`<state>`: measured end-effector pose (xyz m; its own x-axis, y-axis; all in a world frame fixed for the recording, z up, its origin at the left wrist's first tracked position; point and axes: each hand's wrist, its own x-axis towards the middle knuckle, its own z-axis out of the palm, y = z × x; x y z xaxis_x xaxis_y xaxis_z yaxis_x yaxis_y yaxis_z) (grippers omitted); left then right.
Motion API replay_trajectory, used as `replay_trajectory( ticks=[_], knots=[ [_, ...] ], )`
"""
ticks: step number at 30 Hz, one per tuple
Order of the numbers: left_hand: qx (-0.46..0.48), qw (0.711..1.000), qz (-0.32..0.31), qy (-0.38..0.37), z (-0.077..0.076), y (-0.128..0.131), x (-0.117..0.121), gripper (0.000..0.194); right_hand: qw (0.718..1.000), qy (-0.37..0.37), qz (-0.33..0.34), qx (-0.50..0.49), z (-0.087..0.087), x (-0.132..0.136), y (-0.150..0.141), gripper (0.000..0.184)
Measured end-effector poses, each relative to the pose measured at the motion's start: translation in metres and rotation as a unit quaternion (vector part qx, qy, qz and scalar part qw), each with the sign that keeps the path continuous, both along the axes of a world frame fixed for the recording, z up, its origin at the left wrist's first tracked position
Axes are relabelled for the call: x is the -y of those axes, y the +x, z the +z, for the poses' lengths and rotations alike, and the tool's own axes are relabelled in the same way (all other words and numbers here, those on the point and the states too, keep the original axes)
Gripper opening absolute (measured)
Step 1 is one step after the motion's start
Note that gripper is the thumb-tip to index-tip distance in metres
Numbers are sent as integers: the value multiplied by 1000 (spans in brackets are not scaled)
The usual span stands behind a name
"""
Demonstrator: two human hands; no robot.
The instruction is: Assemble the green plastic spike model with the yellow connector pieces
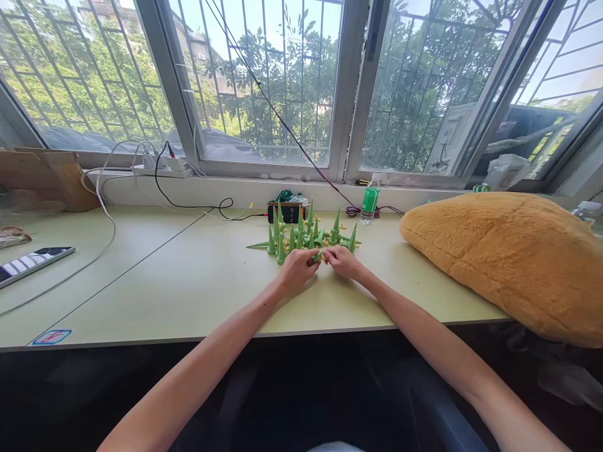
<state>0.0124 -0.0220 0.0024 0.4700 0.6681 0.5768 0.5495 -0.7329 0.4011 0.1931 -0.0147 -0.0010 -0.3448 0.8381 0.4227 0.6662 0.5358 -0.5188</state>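
Observation:
Several green plastic spikes (300, 237) stand and lie in a cluster on the table, with small yellow cross-shaped pieces (343, 227) scattered among them. In front of this cluster, my left hand (300, 266) is closed around one green spike (317, 257), which lies tilted between my hands. My right hand (342, 261) is pinched against the right end of that spike. Its fingertips hide whatever they grip; a bit of yellow shows there, too small to name. Another spike (352, 240) points upward just behind my right hand.
Behind the cluster, a black phone (287, 214) leans, plugged into a cable. A green-labelled bottle (370, 199) stands near the windowsill. A large brown plush cushion (509, 257) covers the right side. Another phone (35, 263) and a white cable (106, 251) lie at left.

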Motion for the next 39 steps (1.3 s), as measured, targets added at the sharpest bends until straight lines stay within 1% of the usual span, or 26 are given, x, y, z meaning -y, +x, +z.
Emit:
replay_trajectory(
  ticks=[10, 15, 17, 20, 22, 26, 31, 35, 39],
  knots=[
    [-6, 1000, 2, -2, 2, 0, 0, 13, 1000, -5, 5, -13, 2, 2, -2, 37],
    [3, 1000, 17, -2, 0, 0, -1, 13, 1000, -5, -3, -15, 2, 2, -2, 42],
    [11, 1000, 25, -13, -2, 0, -3, 14, 1000, -6, -12, -23, 1, 2, -2, 45],
    [21, 998, 40, -41, -4, 0, -7, 15, 998, 0, -35, -54, 0, 2, -1, 50],
    [20, 997, 56, -53, -5, -1, -8, 16, 994, 14, -68, -79, 0, 1, 1, 53],
    [6, 994, 88, -63, -5, -2, -10, 21, 981, 55, -133, -128, 2, 0, 6, 55],
    [9, 991, 116, -63, -8, -3, -13, 26, 965, 98, -172, -172, 7, 2, 11, 55],
    [18, 989, 131, -62, -12, -4, -14, 27, 963, 92, -184, -173, 11, 0, 15, 52],
    [15, 988, 140, -60, -13, -4, -16, 26, 974, 67, -178, -125, 22, -2, 21, 53]
  ],
)
